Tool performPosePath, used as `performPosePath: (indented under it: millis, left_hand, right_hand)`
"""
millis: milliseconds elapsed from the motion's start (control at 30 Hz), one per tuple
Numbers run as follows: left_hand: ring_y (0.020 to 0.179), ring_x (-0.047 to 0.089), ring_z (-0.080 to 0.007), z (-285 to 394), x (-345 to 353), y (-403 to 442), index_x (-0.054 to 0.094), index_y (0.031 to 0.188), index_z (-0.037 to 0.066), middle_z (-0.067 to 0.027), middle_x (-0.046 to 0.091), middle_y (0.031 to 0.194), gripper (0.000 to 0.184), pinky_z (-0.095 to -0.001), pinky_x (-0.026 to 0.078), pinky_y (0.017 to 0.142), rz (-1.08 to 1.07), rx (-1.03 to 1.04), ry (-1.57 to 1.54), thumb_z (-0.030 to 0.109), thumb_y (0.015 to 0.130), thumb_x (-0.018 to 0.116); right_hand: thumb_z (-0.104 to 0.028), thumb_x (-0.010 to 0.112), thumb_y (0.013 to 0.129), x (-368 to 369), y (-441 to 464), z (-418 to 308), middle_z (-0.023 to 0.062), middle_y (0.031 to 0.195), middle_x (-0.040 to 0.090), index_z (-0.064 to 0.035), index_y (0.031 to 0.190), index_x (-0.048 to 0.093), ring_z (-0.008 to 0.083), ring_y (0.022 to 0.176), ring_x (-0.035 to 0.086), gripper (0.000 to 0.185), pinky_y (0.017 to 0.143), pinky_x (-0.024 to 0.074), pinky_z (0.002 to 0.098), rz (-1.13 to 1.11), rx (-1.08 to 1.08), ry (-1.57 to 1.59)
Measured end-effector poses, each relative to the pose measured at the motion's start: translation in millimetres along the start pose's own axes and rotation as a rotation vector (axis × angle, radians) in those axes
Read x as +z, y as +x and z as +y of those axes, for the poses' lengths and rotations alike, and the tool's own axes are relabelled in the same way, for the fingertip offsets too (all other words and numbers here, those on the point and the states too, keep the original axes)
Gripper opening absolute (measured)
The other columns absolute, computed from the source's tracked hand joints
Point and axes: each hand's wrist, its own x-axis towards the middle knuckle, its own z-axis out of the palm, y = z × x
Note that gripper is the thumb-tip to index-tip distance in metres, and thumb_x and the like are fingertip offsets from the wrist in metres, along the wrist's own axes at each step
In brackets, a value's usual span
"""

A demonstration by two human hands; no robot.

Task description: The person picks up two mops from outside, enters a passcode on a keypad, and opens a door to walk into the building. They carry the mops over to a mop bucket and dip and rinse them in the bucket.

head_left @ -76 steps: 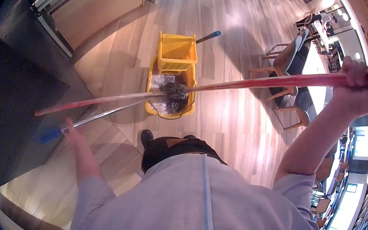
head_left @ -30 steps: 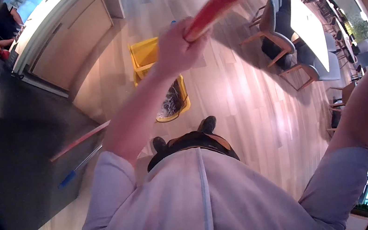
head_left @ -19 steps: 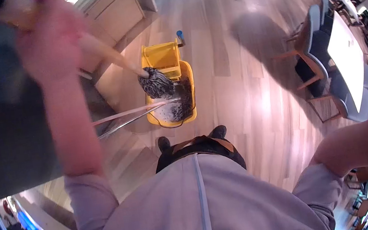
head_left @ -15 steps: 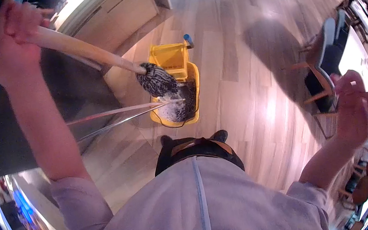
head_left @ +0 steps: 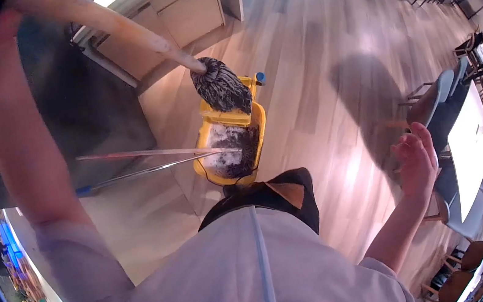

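My left hand point(head_left: 4, 25), mostly cut off at the top left edge, grips a mop by its thick wooden handle point(head_left: 113, 28). The mop's grey stringy head point(head_left: 222, 92) hangs over the yellow wringer point(head_left: 227, 116) on the far side of a yellow bucket point(head_left: 199, 166). Dark water with white foam fills part of the bucket. Two thin poles, a reddish one point(head_left: 143, 153) and a shiny metal one point(head_left: 139, 171), lean into it from the left. Out to the right, my right hand point(head_left: 417, 158) is empty, with loosely bent fingers apart.
A pale cabinet point(head_left: 188, 13) stands at the upper left, beside a dark panel point(head_left: 87, 105). Grey chairs point(head_left: 432, 100) surround a white-topped table point(head_left: 470, 150) at right. Wood-look floor point(head_left: 310, 110) lies around the bucket.
The mop head has shifted from above the bucket's water to over the wringer. My left hand has moved up towards the frame edge. My right hand has come inward and lower.
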Motion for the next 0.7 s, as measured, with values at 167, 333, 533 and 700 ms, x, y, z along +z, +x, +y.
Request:
performPosePath:
  millis: [167,333,533,700]
  left_hand:
    - [0.050,0.029,-0.0094,-81.2,-30.8,-26.7,0.045,0.066,0.012,0.0047,0.026,0.052,0.032,-0.0298,0.026,0.052,-0.007,-0.076,-0.020,0.030,0.091,0.054]
    - [0.059,0.039,-0.0109,-163.6,-44.6,-43.9,0.052,0.078,0.010,0.0024,0.039,0.063,0.025,-0.0297,0.034,0.060,0.088,-0.348,-0.050,0.029,0.094,0.055]
    - [0.075,0.047,-0.0193,-171.8,-7.8,-97.4,0.049,0.089,0.010,-0.0050,0.045,0.079,0.026,-0.0385,0.043,0.078,0.946,-0.471,0.400,0.035,0.097,0.050]
    - [0.072,0.045,-0.0176,-128.7,-60.0,-117.6,0.048,0.086,0.010,-0.0044,0.044,0.074,0.039,-0.0342,0.040,0.070,0.529,-0.316,0.006,0.048,0.092,0.056]
  right_hand:
    - [-0.011,0.047,0.096,-26.9,53.9,52.9,0.0126,0.097,0.062,-0.0025,0.129,0.045,0.0185,0.085,0.062,0.034,0.080,0.0507,0.0310,0.005,0.155,0.002]
    - [-0.011,0.056,0.092,-9.2,174.9,46.1,0.0086,0.094,0.062,-0.0015,0.118,0.054,0.0157,0.083,0.061,0.028,0.075,0.0490,0.0267,-0.035,0.333,-0.177]
    - [-0.027,0.061,0.089,12.4,226.5,191.5,0.0072,0.091,0.063,-0.0030,0.115,0.055,0.0153,0.072,0.060,0.036,0.067,0.0483,0.0275,-0.352,0.693,-0.477]
    - [-0.045,0.060,0.089,91.0,214.4,250.0,0.0126,0.088,0.062,-0.0011,0.110,0.054,0.0221,0.072,0.062,0.049,0.072,0.0540,0.0363,-0.433,1.261,-0.339]
